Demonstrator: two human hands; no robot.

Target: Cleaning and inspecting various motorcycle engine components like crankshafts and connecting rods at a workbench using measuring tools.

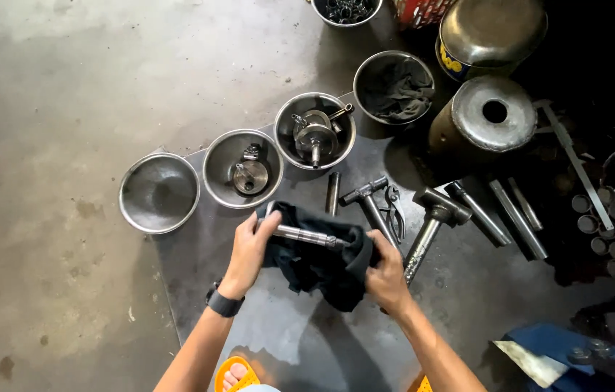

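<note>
Over the metal sheet (pixel 286 319), our left hand (pixel 249 250) grips the steel shaft (pixel 307 236) while our right hand (pixel 386 276) closes the dark rag (pixel 318 268) around its far end, seemingly mid-wipe, some parts already sitting in bowls (pixel 242 170).

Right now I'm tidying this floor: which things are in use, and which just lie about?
In use:
left hand
right hand
metal shaft
black rag

Lying about:
empty steel bowl
bowl with crankshaft
hammers
pliers
</note>
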